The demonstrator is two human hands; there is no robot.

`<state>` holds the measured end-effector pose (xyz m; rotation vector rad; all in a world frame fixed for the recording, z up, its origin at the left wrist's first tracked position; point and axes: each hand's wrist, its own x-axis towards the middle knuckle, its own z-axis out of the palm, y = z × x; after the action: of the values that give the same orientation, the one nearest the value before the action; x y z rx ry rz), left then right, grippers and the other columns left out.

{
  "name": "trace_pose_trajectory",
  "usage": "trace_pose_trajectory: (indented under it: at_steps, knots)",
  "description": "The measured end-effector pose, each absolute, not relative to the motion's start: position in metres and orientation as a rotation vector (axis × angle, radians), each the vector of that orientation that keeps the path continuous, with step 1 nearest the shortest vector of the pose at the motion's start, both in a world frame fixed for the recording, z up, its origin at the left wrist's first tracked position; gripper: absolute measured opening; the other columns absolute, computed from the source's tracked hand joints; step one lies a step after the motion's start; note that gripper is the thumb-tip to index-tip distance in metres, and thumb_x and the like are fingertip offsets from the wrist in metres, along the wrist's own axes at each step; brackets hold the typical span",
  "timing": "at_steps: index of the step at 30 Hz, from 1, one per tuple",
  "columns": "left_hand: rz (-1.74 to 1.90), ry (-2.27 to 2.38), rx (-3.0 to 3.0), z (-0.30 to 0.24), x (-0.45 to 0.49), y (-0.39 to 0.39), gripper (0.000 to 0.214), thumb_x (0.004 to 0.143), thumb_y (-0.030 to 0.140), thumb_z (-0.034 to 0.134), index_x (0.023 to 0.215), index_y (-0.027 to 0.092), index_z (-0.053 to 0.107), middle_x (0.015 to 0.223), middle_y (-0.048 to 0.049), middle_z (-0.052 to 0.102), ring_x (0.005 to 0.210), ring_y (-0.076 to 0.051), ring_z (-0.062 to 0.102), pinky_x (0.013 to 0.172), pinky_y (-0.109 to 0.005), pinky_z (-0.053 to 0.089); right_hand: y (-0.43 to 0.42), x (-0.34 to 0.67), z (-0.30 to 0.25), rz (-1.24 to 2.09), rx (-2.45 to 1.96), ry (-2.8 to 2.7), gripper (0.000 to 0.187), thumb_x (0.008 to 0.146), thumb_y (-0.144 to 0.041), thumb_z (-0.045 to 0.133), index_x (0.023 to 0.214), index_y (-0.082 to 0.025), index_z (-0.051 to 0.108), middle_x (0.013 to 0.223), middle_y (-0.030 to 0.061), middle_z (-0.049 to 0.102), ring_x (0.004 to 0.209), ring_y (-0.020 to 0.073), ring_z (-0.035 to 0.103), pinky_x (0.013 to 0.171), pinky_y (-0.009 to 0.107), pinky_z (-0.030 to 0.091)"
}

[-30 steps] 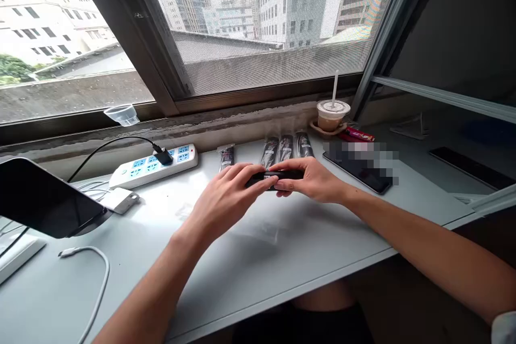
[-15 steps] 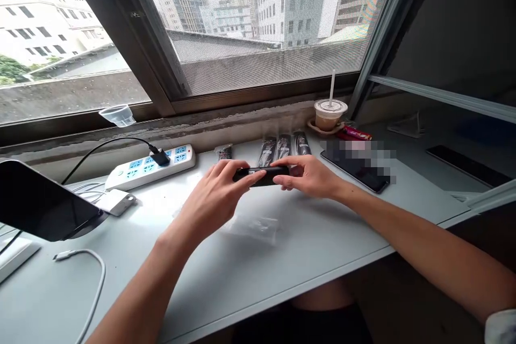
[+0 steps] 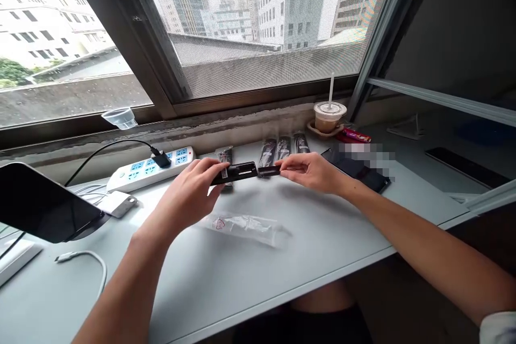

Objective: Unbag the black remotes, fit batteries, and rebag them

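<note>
My left hand is closed on one end of a long black plastic case, fingers on top and thumb beneath. A recess with a light slit shows in its upper face, and a small pale label sits by my fingers. My right hand pinches a smaller, thin black plastic piece. The two black parts lie end to end above the desk; whether they touch I cannot tell. Below them a clear plastic bag with a small red mark lies flat on the desk.
Black items in clear wrappers lie by the wall. A white power strip with a black plug, a white charger and a tilted dark screen stand left. A lidded drink cup and dark phone are right.
The thin black piece has come off the case, and my hands have drawn apart: left hand leftward, right hand slightly rightward. More of the clear bag shows.
</note>
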<state>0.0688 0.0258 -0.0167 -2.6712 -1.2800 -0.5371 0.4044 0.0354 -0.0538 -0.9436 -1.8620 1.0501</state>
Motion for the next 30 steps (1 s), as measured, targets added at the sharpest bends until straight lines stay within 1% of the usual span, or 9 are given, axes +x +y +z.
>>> trace_pose_trajectory:
  at_steps: [2, 3, 6, 7, 9, 12, 20, 24, 30]
  knots:
    - [-0.509, -1.313, -2.663, -0.015, 0.065, 0.026, 0.044, 0.1, 0.028, 0.056, 0.144, 0.023, 0.061, 0.139, -0.0142, 0.064, 0.122, -0.035, 0.063, 0.106, -0.054, 0.053, 0.037, 0.405, -0.055, 1.02, -0.916, -1.873, 0.018, 0.094, -0.037, 0.074, 0.093, -0.02, 0.079, 0.111, 0.0119, 0.079, 0.134, 0.0315, 0.065, 0.103, 0.042, 0.059]
    - [-0.495, -1.322, -2.672, -0.015, 0.065, 0.026, 0.044, 0.1, 0.028, 0.056, 0.143, 0.023, 0.061, 0.14, -0.0143, 0.063, 0.123, -0.035, 0.063, 0.106, -0.053, 0.053, 0.038, 0.405, -0.055, 0.989, -0.909, -1.875, 0.019, 0.094, -0.038, 0.075, 0.093, -0.02, 0.08, 0.118, 0.0129, 0.078, 0.133, 0.0316, 0.066, 0.104, 0.043, 0.06]
    - [-0.453, -1.325, -2.71, -0.016, 0.067, 0.024, 0.043, 0.1, 0.029, 0.055, 0.143, 0.022, 0.059, 0.14, -0.0141, 0.063, 0.125, -0.033, 0.062, 0.104, -0.05, 0.055, 0.041, 0.406, -0.056, 0.847, -0.899, -1.888, 0.021, 0.091, -0.04, 0.078, 0.094, -0.02, 0.083, 0.135, 0.014, 0.071, 0.115, 0.0298, 0.073, 0.096, 0.046, 0.065]
    - [-0.444, -1.323, -2.717, -0.016, 0.068, 0.024, 0.044, 0.101, 0.029, 0.055, 0.143, 0.022, 0.059, 0.139, -0.0141, 0.063, 0.125, -0.033, 0.062, 0.103, -0.049, 0.055, 0.043, 0.406, -0.056, 0.807, -0.893, -1.895, 0.021, 0.09, -0.04, 0.08, 0.093, -0.02, 0.083, 0.135, 0.0137, 0.07, 0.112, 0.0292, 0.074, 0.094, 0.046, 0.066]
    - [-0.443, -1.316, -2.719, -0.017, 0.069, 0.023, 0.044, 0.1, 0.029, 0.055, 0.143, 0.022, 0.058, 0.139, -0.0141, 0.063, 0.124, -0.033, 0.063, 0.102, -0.049, 0.056, 0.045, 0.407, -0.057, 0.772, -0.871, -1.9, 0.02, 0.088, -0.039, 0.082, 0.095, -0.02, 0.083, 0.132, 0.0126, 0.071, 0.112, 0.029, 0.074, 0.095, 0.047, 0.066]
    - [-0.454, -1.308, -2.72, -0.017, 0.069, 0.022, 0.043, 0.101, 0.029, 0.056, 0.143, 0.022, 0.058, 0.138, -0.0137, 0.063, 0.125, -0.033, 0.062, 0.102, -0.049, 0.056, 0.047, 0.408, -0.059, 0.806, -0.838, -1.885, 0.024, 0.086, -0.035, 0.084, 0.104, -0.021, 0.08, 0.129, 0.0106, 0.07, 0.113, 0.0268, 0.073, 0.099, 0.046, 0.066]
    - [-0.484, -1.327, -2.725, -0.017, 0.07, 0.022, 0.042, 0.101, 0.029, 0.058, 0.142, 0.023, 0.058, 0.138, -0.0126, 0.062, 0.121, -0.031, 0.064, 0.101, -0.047, 0.055, 0.052, 0.412, -0.065, 0.739, -0.795, -1.944, 0.036, 0.088, -0.027, 0.081, 0.124, -0.026, 0.073, 0.129, 0.0073, 0.07, 0.111, 0.0246, 0.073, 0.096, 0.042, 0.066]
    - [-0.496, -1.331, -2.731, -0.017, 0.072, 0.021, 0.042, 0.101, 0.03, 0.058, 0.142, 0.023, 0.058, 0.138, -0.0126, 0.062, 0.121, -0.032, 0.064, 0.101, -0.048, 0.056, 0.05, 0.412, -0.063, 0.66, -0.805, -2.0, 0.037, 0.089, -0.026, 0.08, 0.125, -0.026, 0.072, 0.13, 0.0079, 0.069, 0.11, 0.0248, 0.073, 0.09, 0.039, 0.065]
    - [-0.503, -1.327, -2.74, -0.018, 0.074, 0.022, 0.041, 0.101, 0.031, 0.057, 0.142, 0.022, 0.058, 0.138, -0.0132, 0.062, 0.121, -0.032, 0.064, 0.101, -0.049, 0.056, 0.047, 0.409, -0.058, 0.558, -0.808, -2.051, 0.037, 0.091, -0.025, 0.077, 0.128, -0.025, 0.07, 0.127, 0.0087, 0.07, 0.105, 0.0235, 0.073, 0.089, 0.039, 0.064]
